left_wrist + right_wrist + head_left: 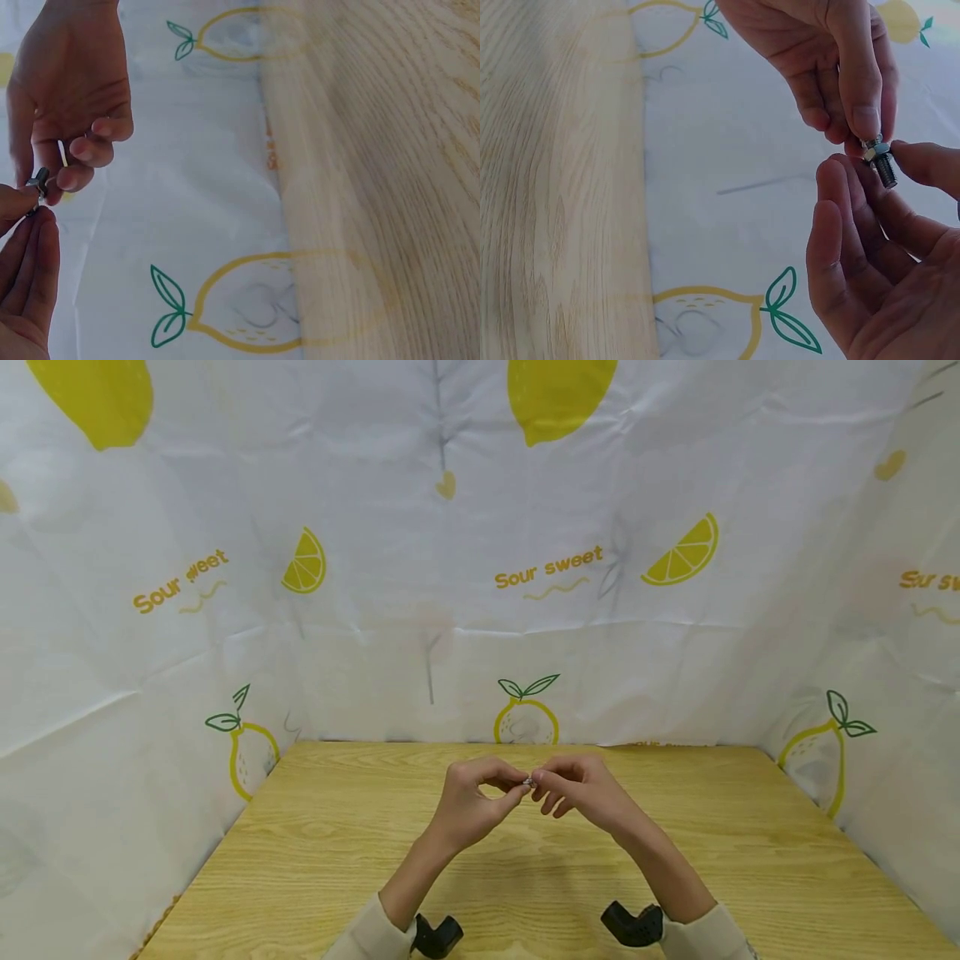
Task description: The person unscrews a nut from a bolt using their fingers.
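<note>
A small metal bolt (887,174) with a hex nut (875,152) on its thread is held above the table between both hands. My left hand (472,799) pinches the bolt's head end between thumb and fingers, which hide most of the head. On the other side, my right hand (592,795) has its thumb and index finger at the nut, pinching it from two sides. The remaining right fingers curl loosely below. In the left wrist view the threaded end of the bolt (42,174) points toward the right palm.
Under the hands lies a wood-grain table (337,860). A white cloth (390,568) printed with lemons stands around its back and sides. Black wrist mounts (633,925) sit at both cuffs, above the table's near part.
</note>
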The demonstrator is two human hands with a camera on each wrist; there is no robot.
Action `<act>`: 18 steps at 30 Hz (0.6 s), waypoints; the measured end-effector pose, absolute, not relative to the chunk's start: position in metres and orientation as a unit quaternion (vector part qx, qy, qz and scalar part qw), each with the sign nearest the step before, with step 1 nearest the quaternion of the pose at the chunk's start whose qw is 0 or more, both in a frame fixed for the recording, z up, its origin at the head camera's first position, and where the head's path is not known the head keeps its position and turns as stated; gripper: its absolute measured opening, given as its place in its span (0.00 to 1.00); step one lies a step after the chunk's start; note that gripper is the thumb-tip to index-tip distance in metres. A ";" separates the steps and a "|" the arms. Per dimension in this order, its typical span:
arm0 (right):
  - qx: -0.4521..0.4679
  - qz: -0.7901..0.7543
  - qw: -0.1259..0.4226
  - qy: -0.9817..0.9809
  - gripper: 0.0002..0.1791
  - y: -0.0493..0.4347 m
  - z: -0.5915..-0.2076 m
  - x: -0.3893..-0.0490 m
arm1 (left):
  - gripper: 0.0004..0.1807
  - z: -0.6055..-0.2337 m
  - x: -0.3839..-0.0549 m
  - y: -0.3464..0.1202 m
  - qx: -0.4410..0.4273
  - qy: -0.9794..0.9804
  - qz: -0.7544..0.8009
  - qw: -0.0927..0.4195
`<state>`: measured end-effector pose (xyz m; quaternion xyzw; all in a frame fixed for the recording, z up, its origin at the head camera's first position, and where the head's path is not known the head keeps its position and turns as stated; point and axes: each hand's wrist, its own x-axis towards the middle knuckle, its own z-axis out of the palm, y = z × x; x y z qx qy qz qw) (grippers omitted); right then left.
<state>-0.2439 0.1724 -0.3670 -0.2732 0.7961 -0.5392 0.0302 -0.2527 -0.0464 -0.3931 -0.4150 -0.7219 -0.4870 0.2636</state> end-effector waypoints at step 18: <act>-0.271 -0.545 0.009 0.794 0.13 0.173 -0.365 -0.241 | 0.04 -0.393 -0.252 -0.046 -0.422 -0.713 -0.489 0.273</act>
